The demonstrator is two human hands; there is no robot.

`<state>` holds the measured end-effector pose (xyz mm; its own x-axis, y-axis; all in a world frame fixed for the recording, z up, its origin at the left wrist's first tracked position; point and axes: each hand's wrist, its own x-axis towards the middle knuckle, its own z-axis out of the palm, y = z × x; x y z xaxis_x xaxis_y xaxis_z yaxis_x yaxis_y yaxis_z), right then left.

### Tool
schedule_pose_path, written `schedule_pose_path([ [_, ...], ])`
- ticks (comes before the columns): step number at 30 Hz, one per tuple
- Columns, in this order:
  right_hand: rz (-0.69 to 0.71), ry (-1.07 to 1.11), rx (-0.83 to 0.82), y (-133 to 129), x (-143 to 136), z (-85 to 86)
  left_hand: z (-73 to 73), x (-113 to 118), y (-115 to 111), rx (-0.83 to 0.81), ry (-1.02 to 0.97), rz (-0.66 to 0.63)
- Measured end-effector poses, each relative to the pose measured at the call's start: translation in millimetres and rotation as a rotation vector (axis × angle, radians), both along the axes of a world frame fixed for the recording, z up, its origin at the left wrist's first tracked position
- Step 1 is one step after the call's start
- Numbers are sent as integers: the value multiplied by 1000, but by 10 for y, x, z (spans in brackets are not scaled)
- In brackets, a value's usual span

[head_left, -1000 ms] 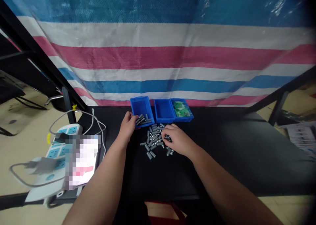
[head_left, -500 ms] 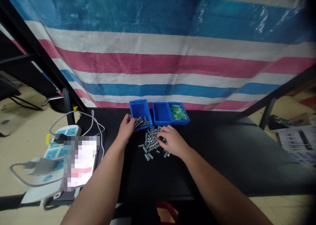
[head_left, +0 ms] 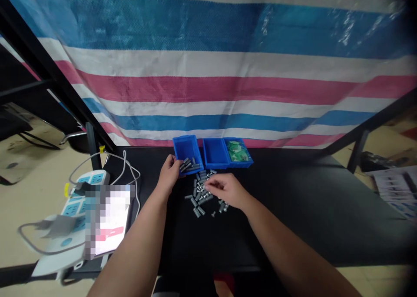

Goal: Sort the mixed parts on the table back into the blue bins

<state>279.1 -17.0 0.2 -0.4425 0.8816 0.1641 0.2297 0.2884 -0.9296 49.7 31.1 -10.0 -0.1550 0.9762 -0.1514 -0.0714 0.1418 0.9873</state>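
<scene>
My left hand is closed on the near left corner of a tilted blue plastic bin, its thumb over the rim. Several grey metal cylinders lie at the low end inside. Just in front, a heap of similar cylinders mixed with small shiny screw-like parts is spread on the black tabletop. Over the heap's right side, my right hand has thumb and forefinger pinched together; whatever is between them is too small to make out. A single small screw lies apart, nearer me.
Right of the tilted bin stand an empty blue bin and one holding green-and-white packets. At left are a power strip, cables and a lit phone-like screen. A striped tarp hangs behind.
My right hand has lifted slightly off the heap, its fingers drawing together. A small screw near the heap has shifted toward me. My left hand keeps its hold on the bin.
</scene>
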Motion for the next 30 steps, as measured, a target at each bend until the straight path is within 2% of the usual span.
schedule_pose_path([
  [2,-113,178,-20,46,-82,-24,0,2,1,5,-2,-2],
  [4,-140,240,-23,76,-122,-48,2,5,3,9,-5,2],
  [7,-148,134,20,73,-94,-69,8,5,8,-9,-9,11],
  [12,-141,-121,263,23,12,-19,14,-3,7,-5,6,6],
  [15,-118,-187,350,9,40,22,15,-4,2,5,22,16],
  [25,-178,-316,421,40,214,125,12,-7,10,-6,18,15],
  [30,9,-527,374,15,374,227,14,-1,18,-14,6,20],
])
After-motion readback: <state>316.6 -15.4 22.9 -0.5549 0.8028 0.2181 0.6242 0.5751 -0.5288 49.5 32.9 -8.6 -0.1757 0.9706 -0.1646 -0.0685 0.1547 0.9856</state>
